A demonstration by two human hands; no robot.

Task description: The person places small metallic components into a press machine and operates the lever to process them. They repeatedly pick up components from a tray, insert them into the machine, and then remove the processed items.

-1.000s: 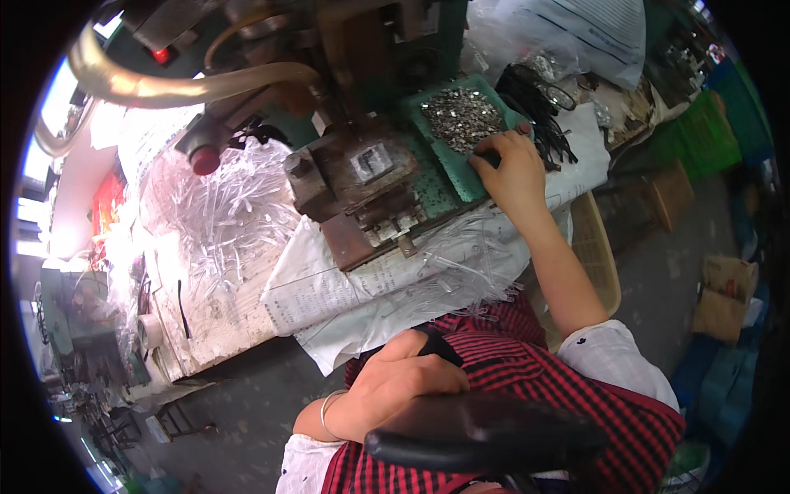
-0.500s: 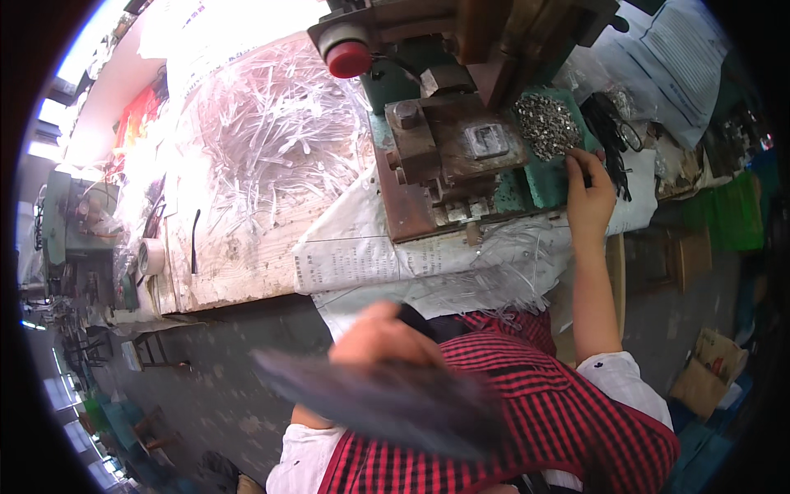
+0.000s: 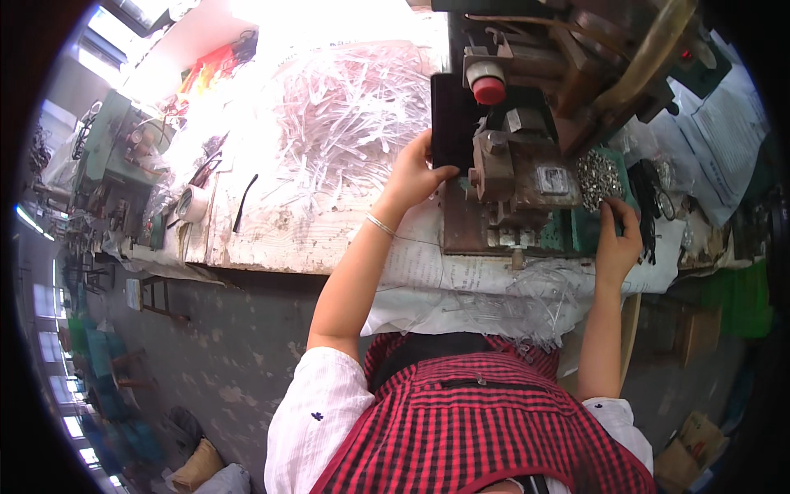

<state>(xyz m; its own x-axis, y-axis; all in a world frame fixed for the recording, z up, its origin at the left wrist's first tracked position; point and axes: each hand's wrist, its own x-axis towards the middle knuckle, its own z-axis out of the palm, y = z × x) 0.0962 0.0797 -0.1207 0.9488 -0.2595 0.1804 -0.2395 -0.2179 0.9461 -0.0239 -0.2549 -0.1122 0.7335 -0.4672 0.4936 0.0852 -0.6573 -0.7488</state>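
My left hand [image 3: 414, 174] grips the lower end of a black smartphone [image 3: 452, 123], thumb on its front and fingers behind. The phone stands close against the left side of a rusty bench press [image 3: 535, 177]. My right hand [image 3: 619, 247] is at the near edge of a heap of small shiny metal pieces [image 3: 601, 179] in a green tray [image 3: 615, 158]. Its thumb and index finger are bent together; whatever lies between them is too small to make out. A small square metal die [image 3: 553, 180] sits on the press block, between my hands.
A heap of clear plastic strips [image 3: 354, 115] covers the bench left of the press; more strips [image 3: 514, 305] lie at the front edge. A red button [image 3: 489, 90] hangs above the phone. Black cords [image 3: 648, 202] lie right of the tray. A tape roll [image 3: 193, 203] sits far left.
My left hand has swung the phone from in front of my body up to the press's left side. My right hand stays by the metal pieces. The view has shifted.
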